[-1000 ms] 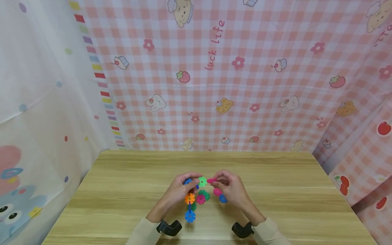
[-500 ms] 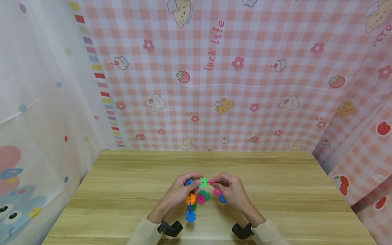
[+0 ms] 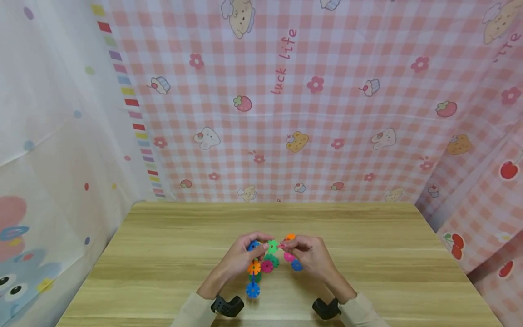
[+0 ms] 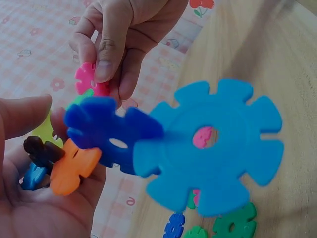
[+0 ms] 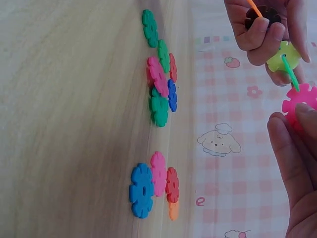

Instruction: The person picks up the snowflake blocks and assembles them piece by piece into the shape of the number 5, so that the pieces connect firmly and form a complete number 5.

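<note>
My left hand [image 3: 241, 253] grips a chain of slotted, flower-shaped plastic discs joined edge to edge. From it hang an orange disc [image 4: 69, 173], a dark blue disc [image 4: 96, 126] and a light blue disc [image 4: 233, 163] at the near end. A dark disc [image 5: 262, 19] and a yellow-green disc [image 5: 286, 58] lie among the left fingers. At the chain's other end is a bright green disc [image 3: 272, 246]. My right hand [image 3: 309, 254] pinches a pink disc [image 4: 85, 79] between thumb and fingers, its edge meeting the green one.
Loose discs lie on the wooden table [image 3: 184, 222] beneath the hands: a blue disc [image 5: 137, 191], a green disc [image 5: 149, 29], a magenta disc [image 3: 267, 266], an orange disc [image 3: 290, 237] and several more. A checked cloth [image 3: 347, 113] hangs behind the table.
The right hand has brought the pink disc left against the green disc, turning it edge-on. The left hand keeps its grip, with the chain barely shifted. An orange loose disc has come into view.
</note>
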Demonstrator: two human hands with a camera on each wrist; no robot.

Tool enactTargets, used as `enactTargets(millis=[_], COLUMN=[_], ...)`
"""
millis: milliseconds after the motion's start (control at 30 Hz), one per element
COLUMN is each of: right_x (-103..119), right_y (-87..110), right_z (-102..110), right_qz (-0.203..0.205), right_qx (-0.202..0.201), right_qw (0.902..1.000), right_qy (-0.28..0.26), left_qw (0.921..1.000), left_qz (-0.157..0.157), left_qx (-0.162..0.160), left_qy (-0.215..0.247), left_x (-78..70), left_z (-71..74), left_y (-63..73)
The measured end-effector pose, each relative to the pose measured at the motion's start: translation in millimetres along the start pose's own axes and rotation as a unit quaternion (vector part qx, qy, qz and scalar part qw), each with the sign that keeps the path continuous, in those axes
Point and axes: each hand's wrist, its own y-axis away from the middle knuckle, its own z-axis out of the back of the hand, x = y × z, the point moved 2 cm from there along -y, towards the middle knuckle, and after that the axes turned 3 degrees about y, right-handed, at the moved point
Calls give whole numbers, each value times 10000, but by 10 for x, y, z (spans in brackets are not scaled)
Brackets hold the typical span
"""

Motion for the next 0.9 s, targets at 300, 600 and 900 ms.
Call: enactTargets(millis=[300,600,900], right_x=[-90,-124,-124], right_y=[21,23,58], right_z=[-39,-66,-74], right_qz=[381,766,1163], right_qx=[-148,-262,-324], right_qw=[9983,9956,9925], right_qy=[-418,-467,-209], left_qw=[10000,9997,9999], left_qz=[-24,-25,43], left_qx=[-42,-34,-15], left_qy=[45,254,109], left_x=[17,7,14], left_z=[1,-4,-23], left_y=[-1,13,1])
